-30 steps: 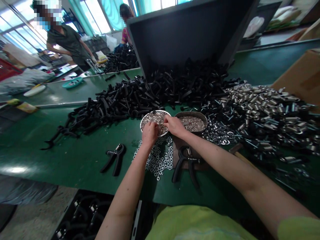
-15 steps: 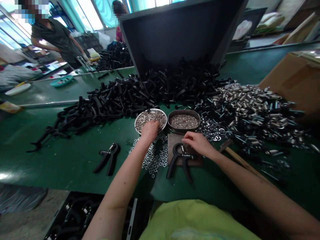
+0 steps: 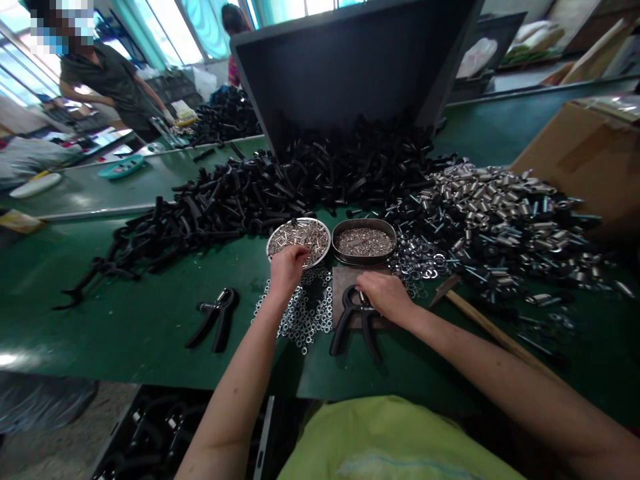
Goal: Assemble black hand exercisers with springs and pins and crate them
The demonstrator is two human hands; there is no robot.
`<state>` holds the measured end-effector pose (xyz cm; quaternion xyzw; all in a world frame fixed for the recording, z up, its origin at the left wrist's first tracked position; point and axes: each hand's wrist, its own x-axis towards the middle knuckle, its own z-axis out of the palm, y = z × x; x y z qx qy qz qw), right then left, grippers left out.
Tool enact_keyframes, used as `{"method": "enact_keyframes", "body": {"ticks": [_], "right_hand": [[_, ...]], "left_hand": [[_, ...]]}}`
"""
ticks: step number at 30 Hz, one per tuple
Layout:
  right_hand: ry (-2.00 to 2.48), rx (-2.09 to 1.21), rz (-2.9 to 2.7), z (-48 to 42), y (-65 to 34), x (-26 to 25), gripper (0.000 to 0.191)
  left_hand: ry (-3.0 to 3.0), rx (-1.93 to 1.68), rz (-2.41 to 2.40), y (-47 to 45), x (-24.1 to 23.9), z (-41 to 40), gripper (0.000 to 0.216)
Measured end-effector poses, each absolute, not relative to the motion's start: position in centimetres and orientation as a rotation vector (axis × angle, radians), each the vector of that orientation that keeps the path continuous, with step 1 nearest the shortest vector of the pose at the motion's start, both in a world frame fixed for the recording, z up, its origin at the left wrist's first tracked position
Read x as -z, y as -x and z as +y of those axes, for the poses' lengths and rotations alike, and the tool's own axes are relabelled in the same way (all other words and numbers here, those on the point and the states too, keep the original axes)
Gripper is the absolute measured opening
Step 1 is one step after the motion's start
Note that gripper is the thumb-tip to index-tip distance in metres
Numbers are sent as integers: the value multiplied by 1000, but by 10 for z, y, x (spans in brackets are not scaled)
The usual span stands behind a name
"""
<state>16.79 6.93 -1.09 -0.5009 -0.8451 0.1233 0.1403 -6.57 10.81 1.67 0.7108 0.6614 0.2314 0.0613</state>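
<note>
My left hand point(image 3: 289, 268) is over the near edge of a white bowl point(image 3: 269, 252) of small metal pins point(image 3: 300, 233). Its fingertips are pinched together; what they hold is too small to make out. My right hand point(image 3: 386, 293) has its fingers closed at the top of a black hand grip point(image 3: 341, 333), by the spring, partly covering it. That hand grip lies on a flat metal plate point(image 3: 340, 280), handles toward me. Another black hand grip point(image 3: 221, 332) rests on the left. Loose metal rings point(image 3: 305, 320) are spread between the two.
An oval tin point(image 3: 355, 259) of small metal parts stands beside the bowl. Behind are heaped black handles point(image 3: 240, 193) below a tipped dark bin point(image 3: 350, 73). Springs and bolts point(image 3: 500, 200), a hammer point(image 3: 480, 323) and a cardboard box point(image 3: 580, 160) are at right. A co-worker point(image 3: 110, 80) stands far left.
My left hand has drawn back from the pins toward the bowl's near edge. My right hand has moved slightly down and left, onto the spring end of the hand grip.
</note>
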Motion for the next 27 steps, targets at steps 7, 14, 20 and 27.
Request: {"method": "enact_keyframes", "body": {"ticks": [7,14,20,27], "right_hand": [[1459,-139,-2421,49,-205,6,20],[2123,448,-2254,-9,-308,15,22],[2291,519,-2166,-20,-315,26,24],[1960,-235,-1999,-4,-272,-18,33]], "left_hand": [[-1856,-764,1356,20,0,48,10],[-1846,-759,1346,1,13,31,12],[-2500,-592,1331,0,18,22,16],[-2450,-752,1405,-2,26,11,21]]}}
